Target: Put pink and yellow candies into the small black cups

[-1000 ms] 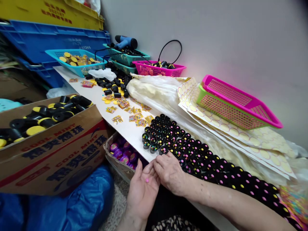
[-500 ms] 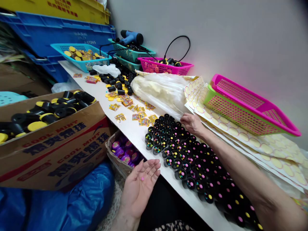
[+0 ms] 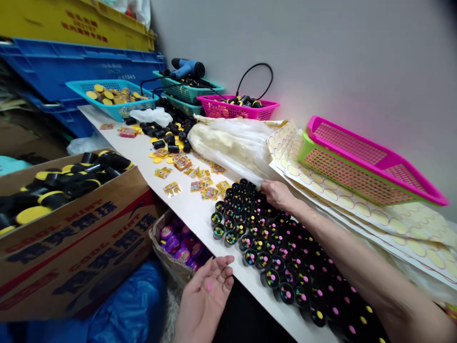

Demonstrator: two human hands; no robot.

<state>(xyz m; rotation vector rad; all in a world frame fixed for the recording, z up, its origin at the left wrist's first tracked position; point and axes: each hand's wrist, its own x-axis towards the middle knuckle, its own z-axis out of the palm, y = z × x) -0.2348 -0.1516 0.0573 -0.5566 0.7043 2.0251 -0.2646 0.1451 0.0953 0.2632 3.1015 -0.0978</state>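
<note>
My left hand (image 3: 205,297) lies palm up below the table's front edge, with one small pink bead (image 3: 209,287) resting on the open palm. My right hand (image 3: 276,194) reaches across a dense block of small black cups (image 3: 257,233) that hold coloured beads. Its fingers touch the cups at the far side of the block, next to a clear plastic bag (image 3: 232,138). Whether the fingertips pinch anything is hidden.
Sticker sheets (image 3: 357,200) lie under stacked pink and green baskets (image 3: 357,162) at right. A cardboard box (image 3: 71,224) of black-and-yellow caps sits at left, a small box of purple tubs (image 3: 178,238) beneath the table edge. Small packets (image 3: 200,176), loose caps and more baskets (image 3: 114,95) lie farther back.
A second ago my right hand was at my left palm; it has since reached out to the far side of the cup block. The left palm stays open with the pink bead.
</note>
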